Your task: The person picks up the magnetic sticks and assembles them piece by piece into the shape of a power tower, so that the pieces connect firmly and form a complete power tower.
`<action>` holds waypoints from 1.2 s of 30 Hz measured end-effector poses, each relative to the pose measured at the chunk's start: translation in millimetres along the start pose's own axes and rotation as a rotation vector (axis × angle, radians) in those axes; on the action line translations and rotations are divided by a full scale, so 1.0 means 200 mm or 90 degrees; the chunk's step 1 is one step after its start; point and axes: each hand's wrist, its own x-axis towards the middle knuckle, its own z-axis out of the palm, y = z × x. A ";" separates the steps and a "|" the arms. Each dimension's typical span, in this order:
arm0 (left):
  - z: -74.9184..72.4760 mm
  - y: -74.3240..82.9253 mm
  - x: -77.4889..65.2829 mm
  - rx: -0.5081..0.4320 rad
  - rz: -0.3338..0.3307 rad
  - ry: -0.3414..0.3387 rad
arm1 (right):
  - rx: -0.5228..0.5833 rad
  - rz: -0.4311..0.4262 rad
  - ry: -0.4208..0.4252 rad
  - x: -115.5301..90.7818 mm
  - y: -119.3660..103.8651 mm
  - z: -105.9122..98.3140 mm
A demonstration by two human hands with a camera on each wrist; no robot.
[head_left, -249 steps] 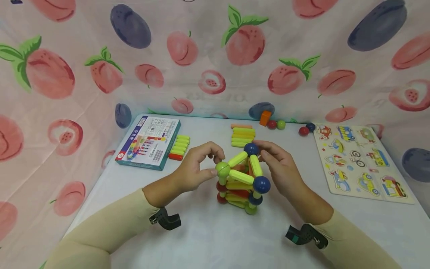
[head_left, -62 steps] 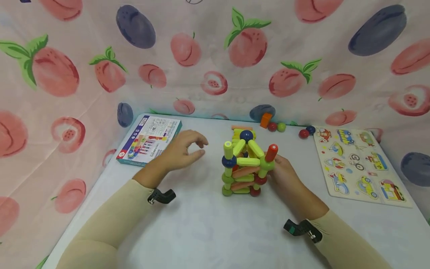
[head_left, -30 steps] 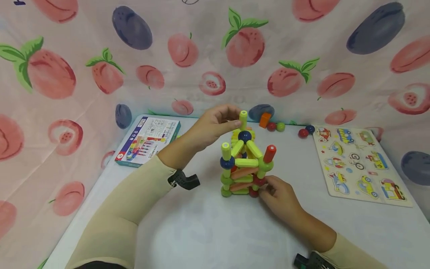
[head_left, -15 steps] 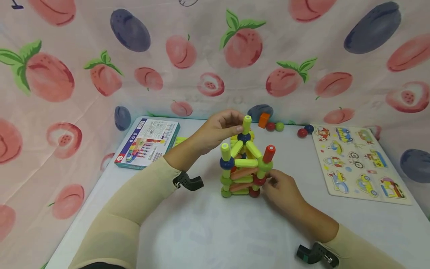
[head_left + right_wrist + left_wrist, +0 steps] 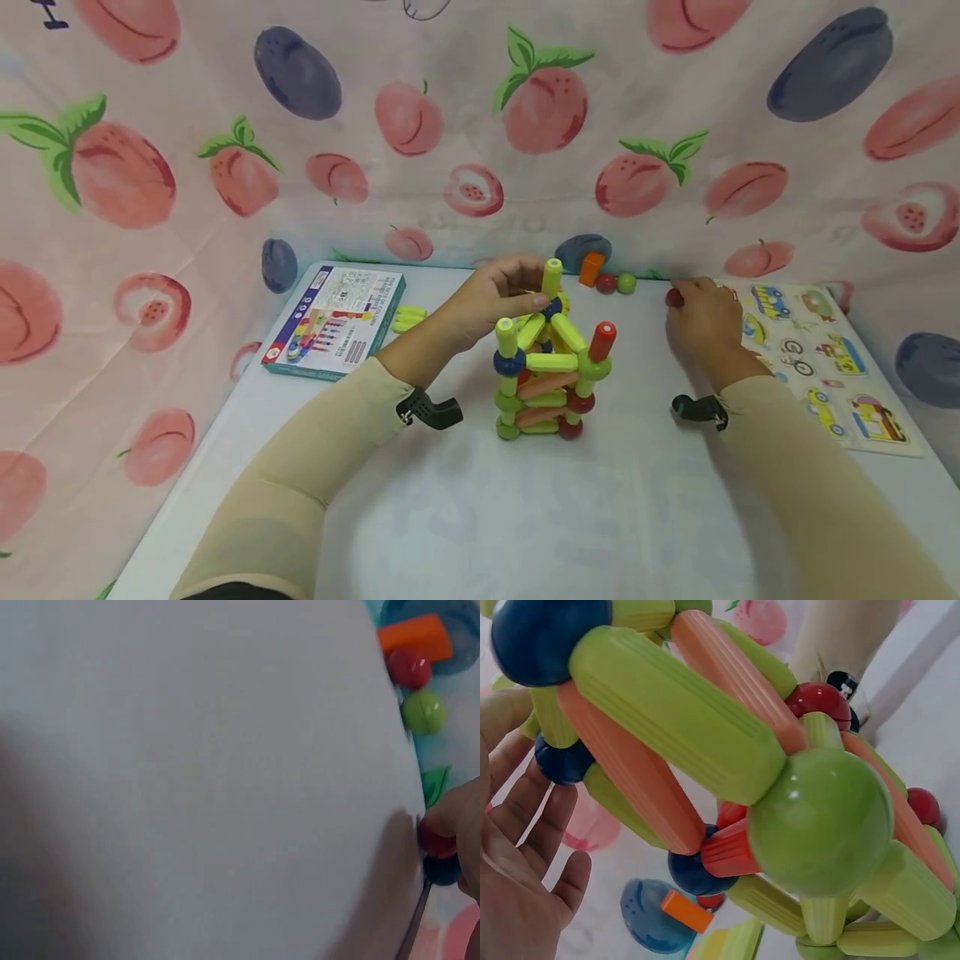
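A tower of magnetic sticks and balls (image 5: 551,362) stands mid-table, built of yellow-green, salmon and red sticks. Three upright sticks rise from its top: a red stick (image 5: 602,342) at front right, a yellow-green one (image 5: 506,336) at front left, another (image 5: 552,279) at the back. My left hand (image 5: 491,300) holds the tower's back top corner, thumb beside the blue ball (image 5: 552,307) there. Fingers of that hand (image 5: 525,825) are partly behind the tower in the left wrist view. At the table's far right, my right hand (image 5: 705,325) grips a red ball (image 5: 436,838); a blue ball (image 5: 442,868) touches it.
Behind the tower sit an orange block (image 5: 591,269), another red ball (image 5: 606,283) and a green ball (image 5: 626,283). A picture puzzle board (image 5: 832,367) lies at right, partly under my right arm. At left is a flat toy box (image 5: 333,321) beside loose yellow-green sticks (image 5: 408,317).
The tower has been turned and gained three upright sticks. My left hand set the back one and stays there. My right hand left the tower for the red ball at far right.
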 end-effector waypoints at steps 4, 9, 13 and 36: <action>0.01 -0.02 0.00 -0.009 -0.022 0.006 | -0.035 -0.002 -0.010 0.03 0.03 0.02; 0.01 -0.04 0.00 -0.013 -0.033 -0.001 | 0.126 -0.031 0.051 -0.02 -0.14 -0.08; 0.00 -0.05 0.01 -0.019 -0.033 0.000 | 0.422 -0.152 0.044 -0.12 -0.53 -0.34; -0.04 -0.14 -0.02 -0.074 -0.053 -0.047 | 0.666 -0.153 -0.093 -0.40 -0.72 -0.35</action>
